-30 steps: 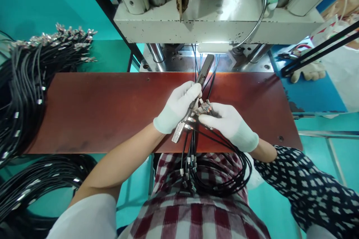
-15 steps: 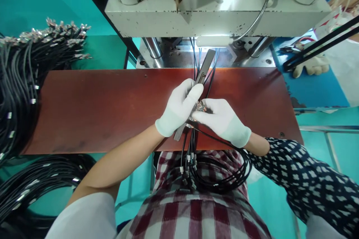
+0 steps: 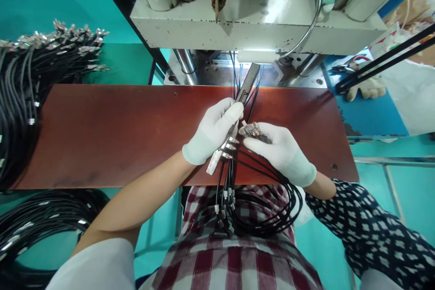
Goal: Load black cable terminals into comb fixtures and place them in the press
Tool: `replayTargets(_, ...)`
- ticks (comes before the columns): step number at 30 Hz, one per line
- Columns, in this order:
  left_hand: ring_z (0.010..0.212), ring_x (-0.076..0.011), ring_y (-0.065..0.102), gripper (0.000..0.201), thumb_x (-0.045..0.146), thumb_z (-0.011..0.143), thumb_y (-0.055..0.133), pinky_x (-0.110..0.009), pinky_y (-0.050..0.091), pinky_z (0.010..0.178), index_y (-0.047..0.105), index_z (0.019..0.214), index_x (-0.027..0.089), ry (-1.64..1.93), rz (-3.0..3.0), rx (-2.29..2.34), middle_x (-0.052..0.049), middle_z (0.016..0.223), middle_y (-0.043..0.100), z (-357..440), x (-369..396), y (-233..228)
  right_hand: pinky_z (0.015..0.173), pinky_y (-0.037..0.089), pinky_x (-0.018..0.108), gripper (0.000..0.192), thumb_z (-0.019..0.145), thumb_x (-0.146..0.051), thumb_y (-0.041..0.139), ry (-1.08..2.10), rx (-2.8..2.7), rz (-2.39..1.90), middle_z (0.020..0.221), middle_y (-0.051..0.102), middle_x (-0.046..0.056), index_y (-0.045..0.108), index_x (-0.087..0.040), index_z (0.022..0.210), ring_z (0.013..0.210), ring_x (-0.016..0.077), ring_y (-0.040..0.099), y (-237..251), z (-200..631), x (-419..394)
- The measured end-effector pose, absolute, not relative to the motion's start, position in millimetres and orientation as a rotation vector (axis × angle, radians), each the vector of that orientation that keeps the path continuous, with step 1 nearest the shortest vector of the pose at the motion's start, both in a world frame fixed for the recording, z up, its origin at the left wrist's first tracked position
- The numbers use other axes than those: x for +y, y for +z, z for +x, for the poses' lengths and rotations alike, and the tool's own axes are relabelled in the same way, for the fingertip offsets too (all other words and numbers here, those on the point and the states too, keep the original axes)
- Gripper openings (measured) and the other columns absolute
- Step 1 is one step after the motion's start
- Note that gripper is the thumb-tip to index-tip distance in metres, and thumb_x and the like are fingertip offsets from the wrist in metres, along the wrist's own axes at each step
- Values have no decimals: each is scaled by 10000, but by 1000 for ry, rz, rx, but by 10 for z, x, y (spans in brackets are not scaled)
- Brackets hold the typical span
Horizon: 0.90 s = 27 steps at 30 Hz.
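A: Head view first — what do the hands have?

B: The left hand point(image 3: 213, 130), in a white glove, is clamped around a long dark flat tool point(image 3: 245, 88). The tool runs through the fist on a slant: its silvery lower end sticks out below the palm toward seven o'clock, and its dark upper end points to about one o'clock, toward the machine.

A: And the other?

B: The right hand point(image 3: 279, 150), gloved too, sits just beside the left at its three o'clock. Its fingers are closed on a cluster of metal terminals point(image 3: 250, 130) at the ends of black cables point(image 3: 263, 210). The terminals lie between the two hands, close to the tool; whether they touch it I cannot tell.

A: Where do the cables go?

B: From the terminals they drop toward six o'clock, over the near edge of the reddish-brown board point(image 3: 118, 131), and loop in a coil above the checked red-and-white shirt point(image 3: 234, 258).

A: Further out?

B: At twelve o'clock stands a grey press point(image 3: 251, 25) with a lit strip under its plate — thin wires hang there behind the tool's tip. At nine to ten o'clock lies a big bundle of black leads point(image 3: 41, 61) with metal ends, more coiled at seven o'clock. At two o'clock a spare glove point(image 3: 369, 87) rests on a blue surface.
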<state>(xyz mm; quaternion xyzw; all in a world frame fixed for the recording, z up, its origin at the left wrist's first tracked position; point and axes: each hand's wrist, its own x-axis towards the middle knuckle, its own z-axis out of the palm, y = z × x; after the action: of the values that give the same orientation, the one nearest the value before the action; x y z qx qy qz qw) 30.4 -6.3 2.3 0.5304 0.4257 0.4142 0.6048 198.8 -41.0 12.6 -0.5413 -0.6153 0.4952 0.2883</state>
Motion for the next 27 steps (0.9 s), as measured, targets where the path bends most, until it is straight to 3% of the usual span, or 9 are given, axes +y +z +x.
replayTargets(3, 521, -103, 453, 368, 530, 936, 524, -250, 396, 536, 537, 801, 188, 946, 1226, 971, 22, 581, 514, 301, -70, 40, 664, 415, 255, 241, 830, -377, 651, 1459, -1538, -1462, 757, 599, 5, 637, -143, 771, 732, 137, 528, 133, 2012, -391)
replayTargets(8, 533, -100, 450, 372, 521, 937, 526, -245, 376, 519, 534, 779, 184, 937, 1239, 959, 21, 611, 510, 298, -69, 47, 744, 421, 280, 304, 858, -419, 623, 1806, -1316, -1348, 825, 622, 35, 650, -120, 816, 774, 143, 537, 176, 2024, -339)
replayTargets(11, 559, -101, 433, 374, 497, 953, 508, -251, 370, 539, 534, 761, 178, 946, 1247, 936, 13, 640, 505, 305, -73, 40, 688, 381, 267, 265, 817, -377, 658, 1671, -1459, -1424, 727, 562, -3, 603, -137, 718, 715, 126, 489, 193, 1989, -317)
replayTargets(16, 599, -108, 422, 373, 480, 962, 497, -257, 374, 580, 518, 746, 177, 939, 1275, 918, 12, 667, 480, 304, -71, 40, 617, 342, 262, 255, 846, -360, 603, 1356, -1653, -1473, 703, 554, -9, 603, -134, 728, 671, 114, 449, 158, 1937, -315)
replayTargets(27, 626, -122, 386, 389, 498, 939, 532, -276, 334, 610, 446, 715, 191, 975, 1572, 1138, 19, 664, 437, 336, -88, -23, 591, 327, 248, 274, 821, -318, 618, 1218, -1692, -1495, 607, 480, -41, 498, -167, 627, 614, 98, 407, 62, 1870, -304)
